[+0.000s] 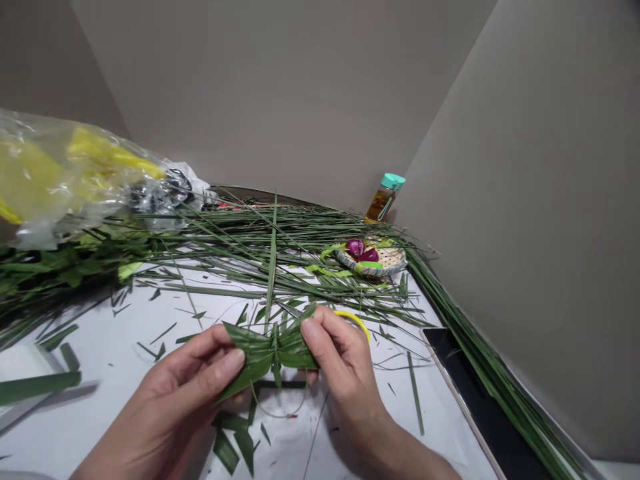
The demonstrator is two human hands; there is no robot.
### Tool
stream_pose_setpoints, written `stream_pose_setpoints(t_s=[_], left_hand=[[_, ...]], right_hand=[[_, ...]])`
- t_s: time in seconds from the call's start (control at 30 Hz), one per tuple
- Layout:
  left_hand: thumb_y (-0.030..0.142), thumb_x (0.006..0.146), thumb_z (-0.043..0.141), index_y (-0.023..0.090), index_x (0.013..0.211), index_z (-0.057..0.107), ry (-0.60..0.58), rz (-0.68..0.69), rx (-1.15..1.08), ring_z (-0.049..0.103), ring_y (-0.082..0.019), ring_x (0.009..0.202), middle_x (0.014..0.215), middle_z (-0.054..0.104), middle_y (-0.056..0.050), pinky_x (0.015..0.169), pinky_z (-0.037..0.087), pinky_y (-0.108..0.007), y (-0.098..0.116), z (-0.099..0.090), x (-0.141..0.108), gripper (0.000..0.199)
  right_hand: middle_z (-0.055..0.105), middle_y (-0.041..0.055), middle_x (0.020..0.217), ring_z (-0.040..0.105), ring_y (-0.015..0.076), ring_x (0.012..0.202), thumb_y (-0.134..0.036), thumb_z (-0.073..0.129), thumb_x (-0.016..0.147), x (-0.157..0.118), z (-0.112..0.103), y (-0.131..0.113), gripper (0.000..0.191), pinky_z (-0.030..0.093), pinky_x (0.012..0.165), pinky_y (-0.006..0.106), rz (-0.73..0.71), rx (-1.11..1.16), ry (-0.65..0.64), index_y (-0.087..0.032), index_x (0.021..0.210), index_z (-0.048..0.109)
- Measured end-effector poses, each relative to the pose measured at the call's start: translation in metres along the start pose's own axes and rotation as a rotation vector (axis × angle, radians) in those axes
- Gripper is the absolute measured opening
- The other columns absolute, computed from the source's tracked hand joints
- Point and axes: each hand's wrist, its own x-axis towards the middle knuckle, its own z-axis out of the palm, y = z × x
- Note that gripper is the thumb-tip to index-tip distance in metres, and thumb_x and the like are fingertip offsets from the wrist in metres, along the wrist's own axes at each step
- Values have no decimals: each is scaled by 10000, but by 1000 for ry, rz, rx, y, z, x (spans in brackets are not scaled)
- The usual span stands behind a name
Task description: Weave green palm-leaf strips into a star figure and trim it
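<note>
Between my two hands is a butterfly-shaped piece woven from green leaf strips (295, 350), held above the white tabletop. My left hand (195, 380) pinches its left wing between thumb and fingers. At the upper edge of the right wing, my right hand (345, 363) grips with thumb and forefinger. A thin curved strand hangs below the piece. Just behind my right hand shows the yellow handle (356, 321) of what looks like scissors, partly hidden. Cut leaf scraps (235, 443) lie under and around my hands.
Long green leaf blades (300, 230) are heaped across the back and down the right edge. A woven basket (395, 260) holds purple pieces. Behind it stands a bottle (384, 199) with a teal lid. A clear plastic bag (60, 173) sits back left; a black tablet-like slab (465, 387) lies right.
</note>
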Motion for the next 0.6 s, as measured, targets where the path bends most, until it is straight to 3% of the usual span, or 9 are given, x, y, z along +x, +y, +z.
stream_pose_setpoints(t_s=[0.1, 0.3, 0.6], left_hand=[[360, 526, 985, 248, 819, 760, -61, 30, 40, 601, -192, 709, 805, 710, -17, 561, 589, -268, -4, -2, 2, 386], [322, 361, 1036, 228, 751, 759, 13, 51, 78, 615, -209, 702, 755, 698, -20, 541, 592, -269, -1, -1, 1, 487], [348, 351, 1034, 212, 688, 774, 34, 15, 48, 609, -181, 633, 705, 703, -17, 536, 585, -261, 2, 1, -1, 447]], right_hand=[[362, -63, 638, 365, 121, 567, -356, 519, 1026, 1, 0, -4, 371, 325, 501, 257, -51, -51, 9, -236, 695, 400], [371, -58, 645, 355, 129, 600, -255, 492, 996, -4, 2, -14, 348, 291, 563, 289, -153, -170, 28, -233, 670, 371], [351, -64, 613, 363, 136, 570, -222, 496, 990, 2, 0, -11, 333, 288, 596, 305, -258, -343, 115, -240, 683, 368]])
